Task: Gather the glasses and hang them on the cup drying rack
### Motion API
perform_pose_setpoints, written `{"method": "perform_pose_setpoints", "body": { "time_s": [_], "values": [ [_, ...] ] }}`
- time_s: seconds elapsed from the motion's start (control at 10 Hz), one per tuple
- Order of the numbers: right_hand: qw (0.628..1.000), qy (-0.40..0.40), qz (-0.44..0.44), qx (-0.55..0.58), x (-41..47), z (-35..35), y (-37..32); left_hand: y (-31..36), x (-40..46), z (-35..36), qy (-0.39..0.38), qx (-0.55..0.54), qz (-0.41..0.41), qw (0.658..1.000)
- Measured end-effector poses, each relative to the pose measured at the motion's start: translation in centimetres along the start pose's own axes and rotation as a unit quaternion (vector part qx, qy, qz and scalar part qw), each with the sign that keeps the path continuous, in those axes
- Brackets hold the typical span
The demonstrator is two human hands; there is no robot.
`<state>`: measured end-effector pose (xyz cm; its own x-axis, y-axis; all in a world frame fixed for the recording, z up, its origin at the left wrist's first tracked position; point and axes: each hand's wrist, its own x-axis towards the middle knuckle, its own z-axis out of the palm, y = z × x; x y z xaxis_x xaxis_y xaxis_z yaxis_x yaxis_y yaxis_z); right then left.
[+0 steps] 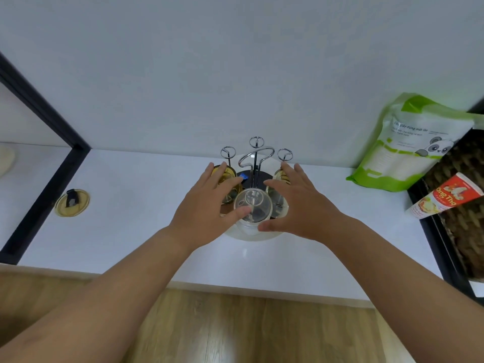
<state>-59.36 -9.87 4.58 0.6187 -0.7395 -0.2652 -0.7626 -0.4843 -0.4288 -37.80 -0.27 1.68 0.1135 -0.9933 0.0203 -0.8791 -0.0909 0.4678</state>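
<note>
A metal cup drying rack (255, 158) with ring-topped pegs and a round base stands on the white counter by the wall. A clear glass (252, 205) hangs upside down on its front peg. An amber glass (222, 174) sits on the left peg and a pale yellow glass (279, 176) on the right peg, both partly hidden by my hands. My left hand (209, 205) and my right hand (298, 203) hover with fingers spread on either side of the clear glass, thumbs close to it. Neither hand holds anything.
A green and white pouch (408, 145) leans on the wall at the right, beside a dark wicker basket (461, 205) holding a red and white tube (445, 197). A round yellowish lid (72, 203) lies at the left near a black frame (49, 169). Wooden floor lies below the counter edge.
</note>
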Motion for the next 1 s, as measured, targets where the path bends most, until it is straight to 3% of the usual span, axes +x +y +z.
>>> {"method": "perform_pose_setpoints", "body": {
  "time_s": [0.7,1.0],
  "values": [
    [1.000,-0.021,-0.001,-0.018,-0.4,-0.2,-0.3,0.3,0.0,-0.5,-0.050,0.016,0.020,0.998],
    [1.000,0.005,-0.006,0.001,-3.0,-4.2,-1.1,2.2,-0.3,-4.2,-0.046,-0.002,0.026,0.999]
  ]
}}
